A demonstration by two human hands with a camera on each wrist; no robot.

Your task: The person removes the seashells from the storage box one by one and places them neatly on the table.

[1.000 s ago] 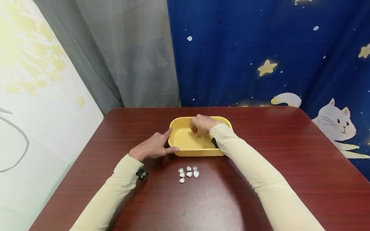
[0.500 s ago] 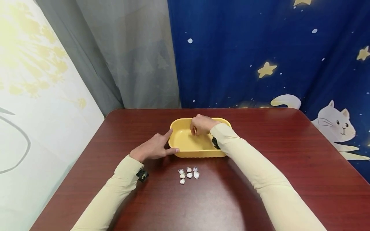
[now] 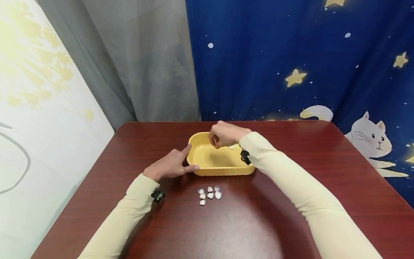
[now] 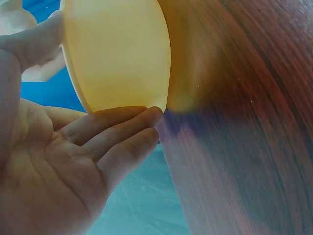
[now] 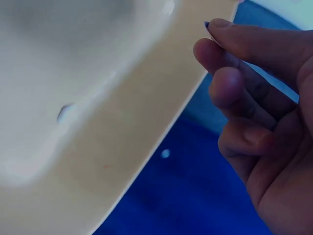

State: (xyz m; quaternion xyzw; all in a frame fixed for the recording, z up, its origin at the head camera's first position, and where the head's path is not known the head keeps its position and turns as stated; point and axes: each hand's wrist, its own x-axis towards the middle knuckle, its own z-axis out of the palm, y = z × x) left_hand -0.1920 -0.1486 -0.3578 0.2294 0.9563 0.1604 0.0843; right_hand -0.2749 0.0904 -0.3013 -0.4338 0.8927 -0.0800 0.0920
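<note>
A yellow plastic basin (image 3: 223,171) stands on the table. My left hand (image 3: 169,166) rests against its left end, fingers straight; in the left wrist view the fingers (image 4: 117,129) lie along the outer wall (image 4: 120,54). Over the basin, my right hand (image 3: 228,133) pinches a small seashell (image 5: 207,24) between thumb and forefinger; its dark edge shows in the right wrist view, the rest hidden by the fingertips. Inside the basin, a whitish shell (image 3: 232,147) lies toward the right, behind the wrist. Several small white shells (image 3: 210,195) lie loosely in rows in front of the basin.
The dark red wooden table (image 3: 155,230) reaches back to a grey curtain (image 3: 155,72) and a blue curtain (image 3: 245,57) with stars and a cat. A white wall (image 3: 42,151) borders it at the left. Black wrist cameras sit on both sleeves.
My right hand has risen from low inside the basin to above it, still with fingertips together. A shell in the basin's right part has come into sight. The left hand stays put.
</note>
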